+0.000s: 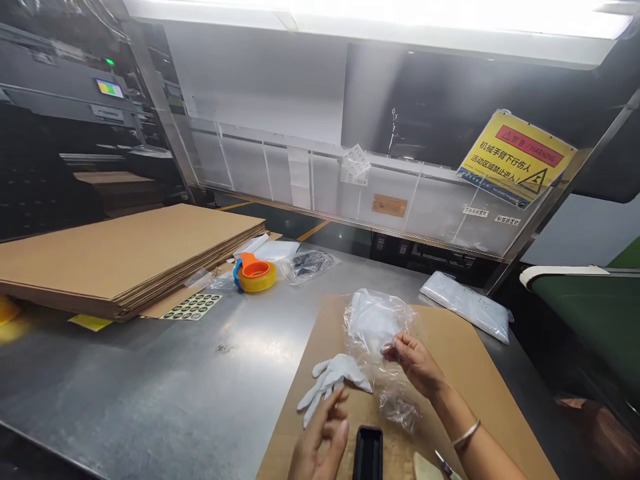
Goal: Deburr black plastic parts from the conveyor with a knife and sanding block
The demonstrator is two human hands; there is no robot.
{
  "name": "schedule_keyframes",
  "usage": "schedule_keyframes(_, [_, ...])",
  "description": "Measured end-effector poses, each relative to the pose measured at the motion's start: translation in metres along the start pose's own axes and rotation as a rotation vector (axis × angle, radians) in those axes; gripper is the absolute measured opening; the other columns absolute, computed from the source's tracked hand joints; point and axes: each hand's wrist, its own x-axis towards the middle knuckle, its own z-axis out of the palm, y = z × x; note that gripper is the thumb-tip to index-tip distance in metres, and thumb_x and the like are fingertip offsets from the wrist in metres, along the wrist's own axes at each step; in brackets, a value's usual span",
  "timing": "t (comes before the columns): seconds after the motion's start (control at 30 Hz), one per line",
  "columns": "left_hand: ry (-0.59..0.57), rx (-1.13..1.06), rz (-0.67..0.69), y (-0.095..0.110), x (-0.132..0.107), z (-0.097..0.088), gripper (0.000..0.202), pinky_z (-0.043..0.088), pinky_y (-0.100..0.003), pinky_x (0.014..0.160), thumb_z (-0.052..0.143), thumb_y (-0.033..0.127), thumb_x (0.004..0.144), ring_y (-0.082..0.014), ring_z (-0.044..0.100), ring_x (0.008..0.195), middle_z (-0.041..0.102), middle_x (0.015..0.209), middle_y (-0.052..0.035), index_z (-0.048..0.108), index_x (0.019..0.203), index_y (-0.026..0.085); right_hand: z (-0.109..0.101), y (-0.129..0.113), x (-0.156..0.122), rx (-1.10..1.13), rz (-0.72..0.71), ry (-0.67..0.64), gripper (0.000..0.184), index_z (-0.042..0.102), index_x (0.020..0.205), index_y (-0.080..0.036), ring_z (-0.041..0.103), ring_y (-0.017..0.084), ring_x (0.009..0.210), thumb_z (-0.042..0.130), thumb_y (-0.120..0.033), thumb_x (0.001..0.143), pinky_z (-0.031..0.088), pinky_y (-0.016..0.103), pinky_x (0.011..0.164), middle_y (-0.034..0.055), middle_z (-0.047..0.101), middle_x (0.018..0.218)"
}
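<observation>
My right hand (419, 365) pinches the edge of a clear plastic bag (356, 339), which has white cloth-like contents (373, 317). My left hand (320, 443) hovers with fingers bent and apart, holding nothing. Just beyond its fingertips a white glove (335, 377) lies on a brown cardboard sheet (463, 360). Crumpled clear plastic (400, 408) rests below the bag. Between my hands, at the lower edge, sits a black open-topped holder (369, 453). A small metal-bladed tool (444, 463) lies under my right forearm, partly cut off, beside a cream-coloured object (426, 468).
At left a stack of cardboard sheets (125, 253) covers the metal table (210, 387). Near it are a tape roll in an orange dispenser (255, 273), a sticker sheet (193, 307) and a bagged dark item (310, 265). A white packet (467, 307) lies right; a clear panel (325, 177) stands behind.
</observation>
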Motion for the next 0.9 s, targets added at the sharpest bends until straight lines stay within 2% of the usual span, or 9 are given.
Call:
schedule_keyframes(0.07, [-0.124,0.079,0.164,0.011,0.023,0.005,0.062,0.039,-0.040,0.096,0.055,0.048,0.078,-0.0275,0.043,0.123,0.047,0.134,-0.0131,0.040,0.133,0.022,0.022,-0.006,-0.029,0.127,0.027,-0.059,0.040,0.051,0.078,-0.018,0.058,0.015,0.072,0.049,-0.058,0.081,0.046,0.034,0.075,0.0042,0.061,0.077])
schedule_keyframes(0.13, [-0.235,0.118,0.230,0.024,0.039,0.009,0.072,0.035,-0.042,0.100,0.059,0.048,0.076,-0.0281,0.037,0.127,0.048,0.133,-0.0145,0.033,0.137,0.020,0.041,-0.008,-0.053,0.212,0.068,-0.110,0.040,0.050,0.075,-0.018,0.056,0.014,0.066,0.053,-0.058,0.077,0.046,0.032,0.069,0.0034,0.058,0.072])
schedule_keyframes(0.23, [-0.393,0.150,0.201,0.038,0.048,0.013,0.042,0.047,-0.031,0.076,0.055,0.047,0.079,-0.0213,0.061,0.086,0.068,0.089,-0.0084,0.063,0.105,0.015,0.058,-0.006,-0.077,0.265,0.116,-0.149,0.039,0.052,0.074,-0.018,0.053,0.013,0.058,0.054,-0.057,0.077,0.044,0.030,0.062,0.0024,0.055,0.065])
schedule_keyframes(0.33, [-0.398,0.184,0.168,0.042,0.040,0.012,0.040,0.040,-0.023,0.054,0.043,0.044,0.086,-0.0131,0.051,0.055,0.057,0.056,-0.0009,0.063,0.067,0.015,0.058,-0.005,-0.087,0.243,0.119,-0.120,0.050,0.055,0.080,-0.017,0.053,0.014,0.059,0.037,-0.064,0.083,0.043,0.029,0.058,0.0034,0.055,0.065])
schedule_keyframes(0.5, [-0.380,0.267,0.190,0.047,0.024,-0.002,0.028,0.031,-0.023,0.048,0.049,0.038,0.084,-0.0114,0.043,0.048,0.053,0.051,0.0023,0.066,0.075,0.018,0.049,-0.015,-0.093,0.063,0.064,-0.124,0.044,0.060,0.088,-0.018,0.051,0.014,0.067,0.052,-0.060,0.078,0.041,0.026,0.058,0.0034,0.058,0.078])
schedule_keyframes(0.63, [-0.399,0.337,0.226,0.049,0.019,-0.014,0.021,0.030,-0.024,0.047,0.054,0.035,0.081,-0.0110,0.041,0.042,0.051,0.046,0.0044,0.071,0.084,0.022,0.051,-0.021,-0.096,-0.094,0.059,-0.171,0.031,0.061,0.072,-0.017,0.047,0.011,0.059,0.057,-0.046,0.081,0.035,0.024,0.054,0.0004,0.056,0.064])
schedule_keyframes(0.7, [-0.321,0.379,0.272,0.048,0.014,-0.019,0.020,0.037,-0.025,0.055,0.055,0.033,0.081,-0.0132,0.048,0.051,0.058,0.057,0.0013,0.070,0.087,0.023,0.054,-0.019,-0.098,-0.160,0.043,-0.138,0.030,0.057,0.064,-0.017,0.043,0.010,0.056,0.059,-0.042,0.079,0.033,0.024,0.053,-0.0016,0.051,0.058])
schedule_keyframes(0.83, [0.174,0.432,0.460,0.045,-0.010,-0.023,0.013,0.041,-0.032,0.073,0.057,0.027,0.080,-0.0180,0.055,0.072,0.061,0.073,-0.0045,0.067,0.078,0.019,0.061,-0.018,-0.105,-0.269,0.002,-0.002,0.026,0.052,0.061,-0.018,0.039,0.010,0.054,0.060,-0.037,0.078,0.030,0.024,0.052,-0.0036,0.046,0.057])
schedule_keyframes(0.9, [0.101,0.338,0.370,0.045,-0.025,-0.020,0.016,0.041,-0.027,0.063,0.056,0.027,0.081,-0.0144,0.051,0.062,0.055,0.062,-0.0011,0.062,0.071,0.018,0.068,-0.022,-0.112,-0.309,-0.017,0.024,0.023,0.052,0.063,-0.019,0.041,0.011,0.055,0.061,-0.034,0.078,0.031,0.024,0.053,-0.0029,0.049,0.058])
